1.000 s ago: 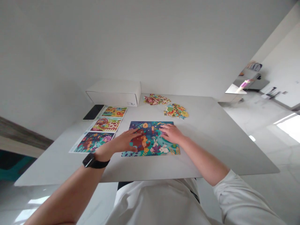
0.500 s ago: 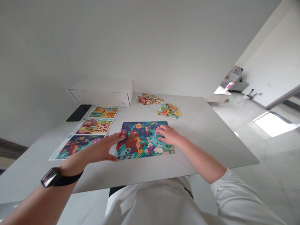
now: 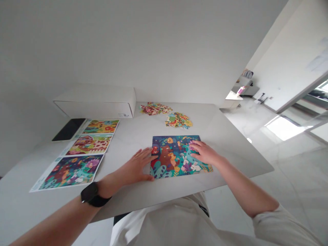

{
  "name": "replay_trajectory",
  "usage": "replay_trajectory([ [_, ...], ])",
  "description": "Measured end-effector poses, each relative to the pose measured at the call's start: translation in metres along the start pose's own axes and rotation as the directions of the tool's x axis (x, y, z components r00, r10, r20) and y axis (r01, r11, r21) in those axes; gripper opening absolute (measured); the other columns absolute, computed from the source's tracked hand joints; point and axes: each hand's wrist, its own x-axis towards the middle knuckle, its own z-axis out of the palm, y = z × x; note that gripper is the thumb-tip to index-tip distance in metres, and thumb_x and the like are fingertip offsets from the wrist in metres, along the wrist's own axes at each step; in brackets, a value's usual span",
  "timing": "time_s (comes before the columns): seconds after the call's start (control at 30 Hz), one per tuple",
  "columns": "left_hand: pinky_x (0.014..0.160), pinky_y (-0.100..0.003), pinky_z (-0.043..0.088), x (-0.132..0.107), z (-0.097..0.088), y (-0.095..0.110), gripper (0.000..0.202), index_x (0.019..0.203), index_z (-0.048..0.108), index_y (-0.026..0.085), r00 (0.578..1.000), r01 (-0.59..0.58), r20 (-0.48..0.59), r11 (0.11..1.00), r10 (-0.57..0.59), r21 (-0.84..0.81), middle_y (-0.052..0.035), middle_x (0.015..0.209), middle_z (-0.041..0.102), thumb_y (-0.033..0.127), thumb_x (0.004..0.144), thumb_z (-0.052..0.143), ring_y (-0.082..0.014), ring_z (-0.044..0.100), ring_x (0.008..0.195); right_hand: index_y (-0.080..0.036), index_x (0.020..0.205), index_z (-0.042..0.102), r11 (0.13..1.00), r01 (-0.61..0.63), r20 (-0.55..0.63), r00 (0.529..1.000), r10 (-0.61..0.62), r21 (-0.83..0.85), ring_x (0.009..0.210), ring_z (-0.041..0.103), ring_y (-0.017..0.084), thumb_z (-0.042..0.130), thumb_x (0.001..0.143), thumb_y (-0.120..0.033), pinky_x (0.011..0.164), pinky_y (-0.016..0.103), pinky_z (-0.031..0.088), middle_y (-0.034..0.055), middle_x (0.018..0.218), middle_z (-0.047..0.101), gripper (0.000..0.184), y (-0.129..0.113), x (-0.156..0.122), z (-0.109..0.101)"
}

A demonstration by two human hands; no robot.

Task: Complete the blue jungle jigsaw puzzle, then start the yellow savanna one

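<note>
Puzzle point(image 3: 176, 158) lies flat just below the frame's centre, your left hand point(image 3: 138, 166) at its left edge, your right hand point(image 3: 207, 154) over its right side, fingers apart, likely steadying it; 3 printed sheets point(image 3: 89, 144) lie frame left, probably for easy comparison

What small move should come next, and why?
Probably lift the right hand off the forest puzzle: the hand hides part of its right side, while the rest in view looks fully joined. That would likely let the whole picture be compared with the matching printed sheet on the left.
</note>
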Motion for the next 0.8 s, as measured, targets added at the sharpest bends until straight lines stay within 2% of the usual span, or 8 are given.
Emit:
replay_trajectory([
  [0.17, 0.134, -0.061, 0.021, 0.058, 0.004, 0.056, 0.102, 0.161, 0.053, 0.024, 0.999, -0.035, 0.035, 0.999, 0.035, -0.002, -0.021, 0.173, 0.036, 0.085, 0.081, 0.068, -0.0414, 0.03, 0.163, -0.021, 0.149, 0.064, 0.989, -0.143, -0.039, 0.989, 0.141, -0.04, 0.15, 0.051, 0.033, 0.063, 0.098, -0.039, 0.126, 0.053, 0.042, 0.0162, 0.162, 0.054, 0.054, 0.047, -0.044, -0.008],
  [0.27, 0.134, -0.062, 0.018, 0.091, 0.008, 0.087, 0.103, 0.162, 0.052, 0.023, 0.996, -0.07, 0.063, 0.998, 0.07, -0.003, -0.0226, 0.175, 0.032, 0.088, 0.083, 0.063, -0.0422, 0.027, 0.164, -0.026, 0.147, 0.066, 0.967, -0.249, -0.105, 0.965, 0.242, -0.061, 0.147, 0.054, 0.033, 0.06, 0.098, -0.038, 0.125, 0.054, 0.042, 0.0137, 0.156, 0.059, 0.05, 0.071, -0.072, -0.012],
  [0.4, 0.133, -0.063, 0.017, 0.131, 0.015, 0.12, 0.102, 0.162, 0.052, 0.023, 0.995, -0.088, 0.043, 0.996, 0.087, 0.007, -0.0225, 0.174, 0.034, 0.089, 0.085, 0.058, -0.0437, 0.027, 0.163, -0.03, 0.148, 0.065, 0.926, -0.372, -0.167, 0.919, 0.358, -0.062, 0.139, 0.06, 0.035, 0.059, 0.097, -0.044, 0.121, 0.056, 0.047, 0.0121, 0.154, 0.061, 0.052, 0.09, -0.109, -0.014],
  [0.57, 0.132, -0.063, 0.018, 0.171, 0.023, 0.145, 0.098, 0.161, 0.052, 0.022, 0.998, -0.068, 0.019, 0.997, 0.068, 0.026, -0.0227, 0.172, 0.037, 0.087, 0.088, 0.054, -0.0442, 0.028, 0.162, -0.028, 0.146, 0.066, 0.874, -0.481, -0.185, 0.867, 0.463, -0.07, 0.142, 0.057, 0.037, 0.057, 0.098, -0.054, 0.118, 0.057, 0.048, 0.0147, 0.157, 0.058, 0.055, 0.102, -0.143, -0.014],
  [0.8, 0.132, -0.064, 0.017, 0.206, 0.026, 0.16, 0.096, 0.163, 0.049, 0.024, 0.996, -0.088, 0.028, 0.995, 0.087, 0.043, -0.0217, 0.172, 0.037, 0.085, 0.09, 0.054, -0.0427, 0.029, 0.162, -0.03, 0.15, 0.064, 0.863, -0.501, -0.208, 0.852, 0.48, -0.059, 0.147, 0.053, 0.039, 0.063, 0.095, -0.06, 0.123, 0.06, 0.042, 0.0149, 0.16, 0.055, 0.063, 0.122, -0.161, -0.013],
])
